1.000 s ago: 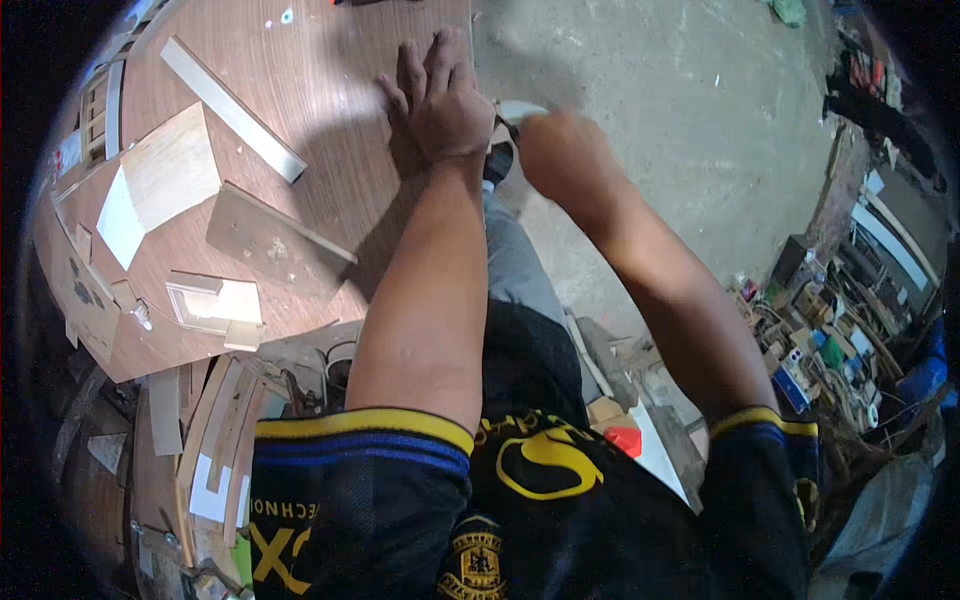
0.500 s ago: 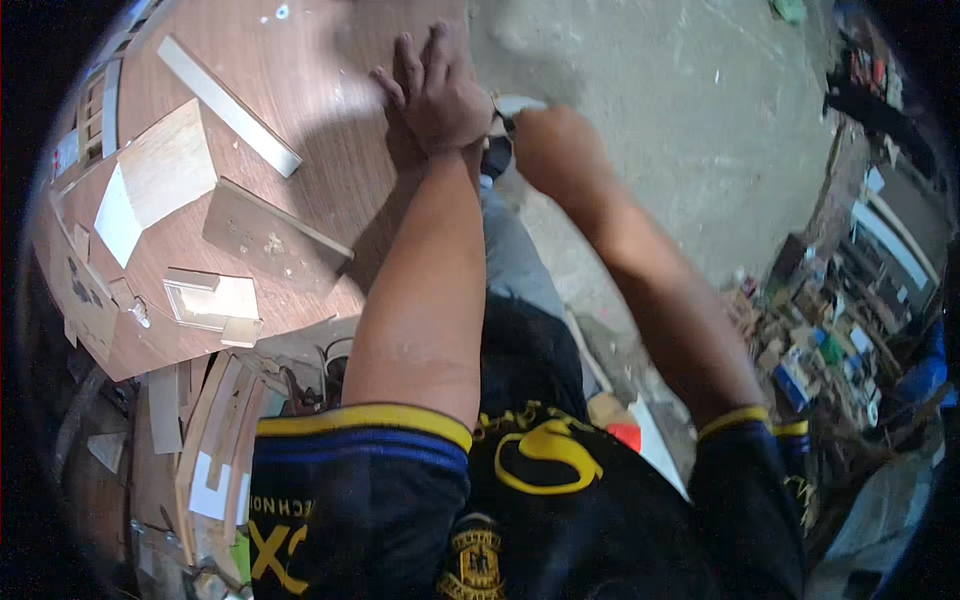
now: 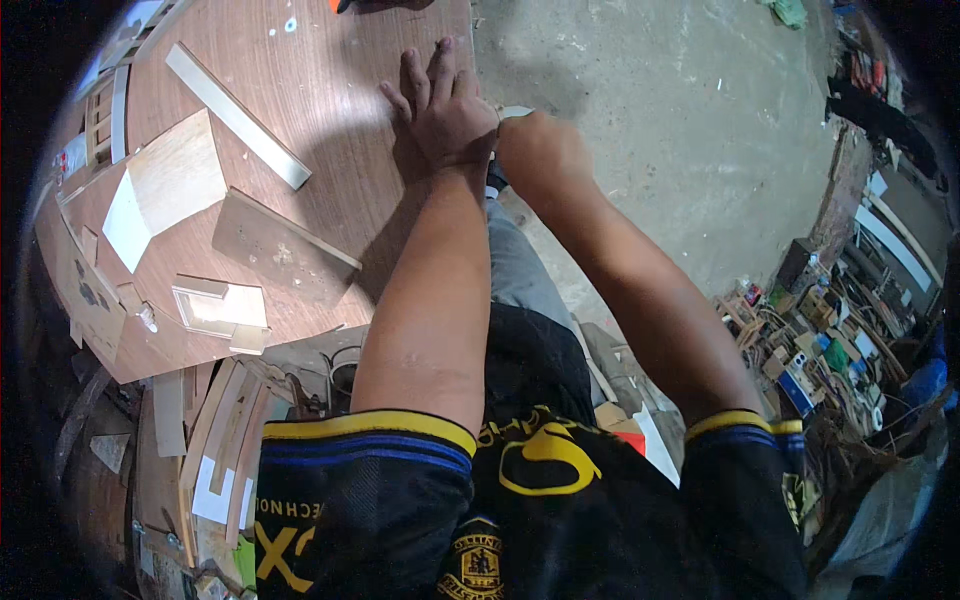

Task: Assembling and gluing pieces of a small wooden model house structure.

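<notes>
My left hand [image 3: 445, 120] lies flat near the right edge of the brown wood-grain tabletop [image 3: 340, 100], its fingers spread. Just beyond that edge, my right hand [image 3: 540, 152] is closed in a fist beside the left wrist. What the fist grips is mostly hidden; only a pale curved piece [image 3: 515, 112] shows at its far side. Nearest to my left hand on the board are a long narrow wood strip [image 3: 240, 115] and a brownish flat panel [image 3: 280, 250].
A bent pale wood sheet [image 3: 180, 170] and a small wooden frame piece [image 3: 220, 303] lie on the tabletop's left. An orange-and-black object [image 3: 385, 4] sits at its far edge. Wood scraps [image 3: 820, 340] are heaped at the right on the concrete floor [image 3: 650, 130]. Long boards [image 3: 215, 430] stand below the table.
My right fist has shifted slightly left, closer to my left wrist, and is less blurred. My left hand stays flat. The orange-and-black object has come into view at the top.
</notes>
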The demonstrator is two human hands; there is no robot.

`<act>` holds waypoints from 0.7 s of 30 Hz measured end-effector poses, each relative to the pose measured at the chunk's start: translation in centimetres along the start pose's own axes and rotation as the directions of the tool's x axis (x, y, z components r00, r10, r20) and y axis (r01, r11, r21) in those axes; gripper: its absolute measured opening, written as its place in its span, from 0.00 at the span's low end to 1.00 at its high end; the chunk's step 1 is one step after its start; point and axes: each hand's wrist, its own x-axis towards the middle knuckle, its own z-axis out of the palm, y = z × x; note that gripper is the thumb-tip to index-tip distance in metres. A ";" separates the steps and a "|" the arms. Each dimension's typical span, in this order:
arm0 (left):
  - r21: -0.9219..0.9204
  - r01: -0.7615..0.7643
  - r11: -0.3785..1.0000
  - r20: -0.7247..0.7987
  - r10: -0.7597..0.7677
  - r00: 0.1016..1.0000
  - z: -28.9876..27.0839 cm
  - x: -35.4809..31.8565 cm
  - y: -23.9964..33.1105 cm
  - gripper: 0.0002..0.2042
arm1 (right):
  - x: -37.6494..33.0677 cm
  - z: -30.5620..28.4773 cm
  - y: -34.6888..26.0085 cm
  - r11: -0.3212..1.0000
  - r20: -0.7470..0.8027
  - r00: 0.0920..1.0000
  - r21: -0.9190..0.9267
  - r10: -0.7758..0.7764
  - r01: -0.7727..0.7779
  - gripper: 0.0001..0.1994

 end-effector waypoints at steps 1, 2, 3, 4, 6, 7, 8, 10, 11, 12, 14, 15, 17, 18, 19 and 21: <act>-0.065 -0.014 0.998 -0.053 0.011 0.999 0.0 0.1 0.0 0.16 | 0.1 -0.1 -0.1 0.997 0.020 0.999 0.062 -0.038 0.037 0.09; -0.075 -0.018 0.997 -0.025 0.016 1.000 0.1 0.0 0.2 0.16 | 0.1 -0.2 0.0 0.996 0.019 1.000 0.092 -0.016 0.014 0.08; -0.058 -0.006 0.998 -0.057 0.003 0.998 0.2 0.1 0.2 0.16 | 0.0 -0.6 -0.1 1.000 0.085 0.996 0.029 -0.010 0.008 0.08; -0.035 0.012 0.999 -0.053 -0.013 0.999 0.3 0.2 0.2 0.16 | 0.1 -0.4 0.0 0.995 0.087 0.993 0.079 -0.074 0.067 0.08; -0.047 0.014 0.999 -0.062 -0.017 0.998 0.4 0.1 0.2 0.17 | 0.3 -0.3 0.0 0.999 0.049 0.998 0.040 0.031 -0.033 0.09; -0.029 0.013 0.999 -0.046 -0.015 0.999 0.5 0.2 0.1 0.17 | 0.5 -0.5 0.0 1.000 0.136 0.990 0.014 -0.028 0.026 0.10; -0.024 0.004 1.000 -0.035 -0.005 0.999 0.4 0.2 0.0 0.17 | 0.5 -0.5 0.1 1.000 0.127 0.992 -0.021 0.022 -0.019 0.10; -0.013 -0.016 1.000 -0.065 0.016 0.998 0.4 0.3 -0.1 0.18 | 0.4 -0.8 0.5 0.999 0.105 0.994 0.016 -0.036 0.035 0.09; -0.006 -0.002 1.000 -0.094 0.001 0.996 0.3 0.4 -0.2 0.18 | -0.1 -0.9 0.7 0.997 0.082 0.994 0.047 -0.067 0.063 0.09; 0.023 0.003 1.000 -0.040 -0.002 0.999 0.1 0.3 -0.2 0.19 | 0.0 -0.7 1.0 0.986 0.055 0.988 0.094 -0.141 0.135 0.09; 0.078 -0.013 0.997 0.090 0.006 0.996 -0.1 0.3 -0.1 0.20 | -0.1 -0.2 1.1 1.000 0.080 0.996 0.021 -0.025 0.023 0.09; 0.066 -0.009 0.998 0.050 0.006 0.999 -0.3 0.3 0.0 0.20 | -0.1 0.1 0.9 0.990 -0.006 0.999 0.133 -0.054 0.054 0.09; 0.056 0.008 0.998 0.083 -0.013 0.996 -0.6 0.4 0.1 0.18 | 0.0 0.5 0.8 0.996 0.048 0.998 0.083 -0.042 0.038 0.09; 0.034 -0.019 0.999 0.092 0.016 0.996 -0.8 0.1 0.2 0.18 | -0.2 0.6 0.7 0.997 0.059 0.996 0.044 -0.060 0.057 0.09; 0.057 -0.007 0.998 0.052 0.004 0.999 -0.7 0.6 0.1 0.18 | 0.3 0.7 0.4 0.994 0.090 0.992 0.062 -0.093 0.088 0.09; 0.105 0.005 0.994 0.140 -0.019 0.990 -0.8 0.5 0.1 0.16 | 0.2 0.5 0.1 0.999 0.095 0.995 0.041 0.013 -0.017 0.09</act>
